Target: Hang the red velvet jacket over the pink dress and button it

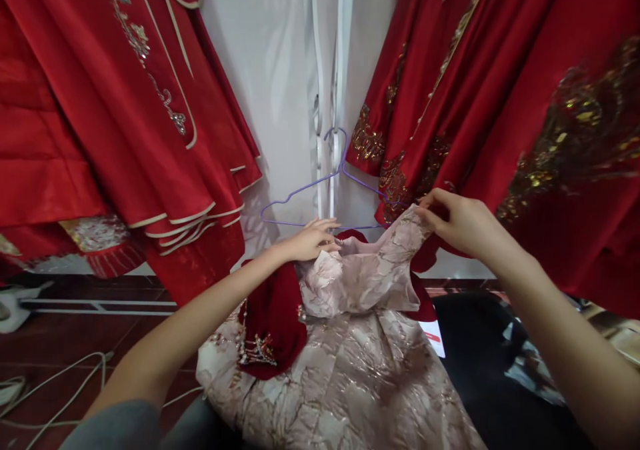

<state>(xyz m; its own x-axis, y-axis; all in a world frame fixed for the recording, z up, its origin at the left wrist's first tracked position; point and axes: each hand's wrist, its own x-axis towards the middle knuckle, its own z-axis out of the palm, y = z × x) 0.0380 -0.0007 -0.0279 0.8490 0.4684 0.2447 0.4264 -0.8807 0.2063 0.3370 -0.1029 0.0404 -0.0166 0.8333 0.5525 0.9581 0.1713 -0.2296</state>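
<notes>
A pale pink brocade garment (350,363) with dark red velvet trim (273,323) lies bunched below me. My left hand (313,240) pinches its upper left edge, fingers closed on the fabric. My right hand (457,223) grips the garment's upper right corner, fingers closed. A purple wire hanger (330,183) sits just behind the garment, between both hands, its hook up against the white wall.
Red embroidered gowns hang at the left (115,103) and right (500,90). A white wall (280,70) with vertical white rails stands behind. White cables (55,383) trail on the dark red floor at lower left. A black object (475,343) lies at lower right.
</notes>
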